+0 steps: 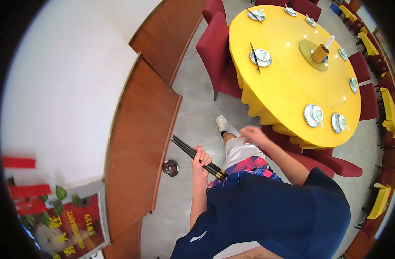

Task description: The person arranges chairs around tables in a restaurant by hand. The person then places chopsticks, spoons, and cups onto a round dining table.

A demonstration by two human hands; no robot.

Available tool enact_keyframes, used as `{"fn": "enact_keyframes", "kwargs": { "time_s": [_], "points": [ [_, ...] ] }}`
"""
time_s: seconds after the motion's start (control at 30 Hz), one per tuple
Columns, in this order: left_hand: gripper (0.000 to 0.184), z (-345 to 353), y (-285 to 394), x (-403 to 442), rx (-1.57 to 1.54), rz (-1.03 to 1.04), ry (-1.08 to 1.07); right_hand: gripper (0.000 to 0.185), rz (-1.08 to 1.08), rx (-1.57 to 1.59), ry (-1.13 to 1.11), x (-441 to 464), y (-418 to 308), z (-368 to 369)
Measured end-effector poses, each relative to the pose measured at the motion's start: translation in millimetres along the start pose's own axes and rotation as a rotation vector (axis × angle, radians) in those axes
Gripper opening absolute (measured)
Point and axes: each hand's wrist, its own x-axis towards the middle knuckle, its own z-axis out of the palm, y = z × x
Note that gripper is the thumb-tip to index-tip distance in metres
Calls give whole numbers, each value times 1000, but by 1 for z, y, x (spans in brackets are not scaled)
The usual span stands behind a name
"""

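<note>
Left hand (pixel 201 161) — closed around black chopsticks (pixel 193 153)

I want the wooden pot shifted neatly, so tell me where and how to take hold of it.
Take the wooden pot around the middle of its outer wall, coming in from the side with the right hand. It looks like a plain upright cylinder, no handle showing, and the white strip sticking out of its top would likely hinder a hold from above.
</note>
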Motion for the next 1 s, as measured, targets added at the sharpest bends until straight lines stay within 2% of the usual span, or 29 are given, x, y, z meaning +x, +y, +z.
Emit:
{"fn": "enact_keyframes", "kwargs": {
  "time_s": [0.07, 0.13, 0.2, 0.27, 0.4, 0.47, 0.5, 0.57, 0.67, 0.7, 0.77, 1.0],
  "points": [
    [13, 1, 26, 29, 55, 12, -49, 33, 52, 223, 284, 44, -19, -45],
    [12, 13, 54, 55, 133, -5, -20, 36, 28, 579, 364, 117, 9, -107],
    [13, 38, 74, 92, 337, 16, 144, 41, 106, 839, 510, 163, 7, -155],
    [13, 54, 91, 128, 242, 3, 146, 54, 112, 779, 629, 212, 21, -201],
    [18, 60, 112, 197, 94, -170, 32, 55, 167, 876, 659, 281, 19, -258],
    [24, 60, 118, 228, -129, -269, -86, 51, 127, 833, 649, 301, 19, -273],
    [28, 63, 121, 242, -154, -244, -57, 51, 124, 814, 663, 304, 7, -280],
    [27, 72, 127, 257, -194, -221, -47, 49, 131, 1068, 707, 306, -9, -269],
    [26, 86, 139, 293, -207, -202, -89, 44, 117, 1108, 692, 321, -20, -269],
    [25, 91, 143, 304, -150, -189, -62, 44, 113, 1102, 697, 326, -15, -271],
    [23, 98, 149, 328, -72, -211, -28, 37, 34, 1162, 467, 336, -1, -280],
    [22, 132, 181, 426, 213, -372, 16, 26, 12, 1307, 656, 351, 6, -267]
  ]
}}
